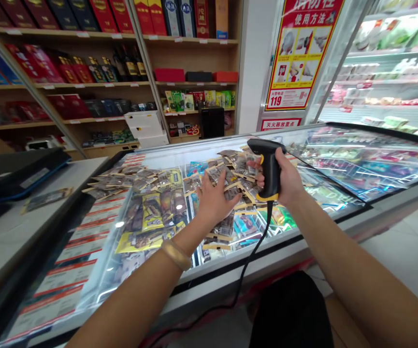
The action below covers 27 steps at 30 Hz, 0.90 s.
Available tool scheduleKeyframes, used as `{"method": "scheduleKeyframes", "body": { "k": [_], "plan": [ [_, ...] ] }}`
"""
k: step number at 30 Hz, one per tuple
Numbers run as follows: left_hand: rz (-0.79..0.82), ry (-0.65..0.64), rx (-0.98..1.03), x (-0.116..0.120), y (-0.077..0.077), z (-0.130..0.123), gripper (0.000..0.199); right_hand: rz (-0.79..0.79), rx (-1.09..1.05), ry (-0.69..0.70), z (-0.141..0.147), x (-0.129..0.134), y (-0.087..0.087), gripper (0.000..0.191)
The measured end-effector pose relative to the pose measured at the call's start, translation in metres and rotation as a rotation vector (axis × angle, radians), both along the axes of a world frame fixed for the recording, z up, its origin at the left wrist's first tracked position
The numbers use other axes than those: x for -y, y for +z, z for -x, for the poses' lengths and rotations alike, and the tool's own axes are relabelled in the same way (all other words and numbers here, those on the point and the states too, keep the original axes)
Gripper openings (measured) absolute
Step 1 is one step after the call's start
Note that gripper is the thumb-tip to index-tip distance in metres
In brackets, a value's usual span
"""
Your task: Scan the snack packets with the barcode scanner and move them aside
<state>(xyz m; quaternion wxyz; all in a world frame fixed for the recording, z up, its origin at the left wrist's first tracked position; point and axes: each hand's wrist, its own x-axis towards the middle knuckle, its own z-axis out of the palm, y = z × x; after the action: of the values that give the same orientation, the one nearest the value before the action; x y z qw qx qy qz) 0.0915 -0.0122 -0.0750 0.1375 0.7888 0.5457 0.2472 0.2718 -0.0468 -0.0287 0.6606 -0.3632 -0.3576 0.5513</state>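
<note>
Right hand [290, 180]: wrapped round the handle of a black and yellow scanner [271, 169], up over the freezer.
Left hand [214, 197]: holding nothing, fingers spread out at the small packets [236, 158]; I cannot tell if they touch.
Packets: heaped on the glass around the left hand, with more to the left.
Cord [269, 213]: hangs from the scanner to the near side.
Freezer [209, 292]: long, see-through top, food bags inside.
Price tags [74, 258]: in a row along its left end.
Counter [13, 237]: left.
Room: shelves [181, 42] of boxes far left, red sign [303, 55] far side, bright fridge [393, 79] far right.
</note>
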Motion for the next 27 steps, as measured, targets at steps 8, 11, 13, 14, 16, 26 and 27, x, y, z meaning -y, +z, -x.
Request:
{"method": "scheduleKeyframes", "body": {
  "k": [8, 11, 13, 14, 16, 26, 27],
  "plan": [
    [-0.002, 0.042, -0.059, -0.013, -0.004, -0.011, 0.095, 0.069, -0.07, 0.039, -0.004, -0.016, -0.007, 0.051],
    [0.033, 0.04, -0.058, -0.014, 0.0, -0.011, 0.097, 0.077, -0.079, 0.026, -0.004, -0.016, -0.004, 0.049],
    [0.04, 0.038, -0.046, -0.013, 0.002, -0.008, 0.096, 0.079, -0.064, 0.022, -0.004, -0.014, -0.002, 0.049],
    [0.039, 0.039, -0.035, -0.012, 0.003, -0.007, 0.095, 0.081, -0.059, 0.013, -0.004, -0.013, -0.001, 0.048],
    [0.026, 0.046, -0.006, -0.011, 0.003, -0.003, 0.093, 0.088, -0.059, -0.008, -0.003, -0.01, 0.001, 0.047],
    [-0.004, 0.041, -0.008, 0.004, 0.011, 0.022, 0.085, 0.062, 0.039, 0.01, 0.025, -0.001, 0.012, 0.05],
    [-0.018, 0.053, -0.01, 0.004, 0.013, 0.03, 0.084, 0.047, 0.063, 0.022, 0.03, -0.001, 0.013, 0.05]
  ]
}}
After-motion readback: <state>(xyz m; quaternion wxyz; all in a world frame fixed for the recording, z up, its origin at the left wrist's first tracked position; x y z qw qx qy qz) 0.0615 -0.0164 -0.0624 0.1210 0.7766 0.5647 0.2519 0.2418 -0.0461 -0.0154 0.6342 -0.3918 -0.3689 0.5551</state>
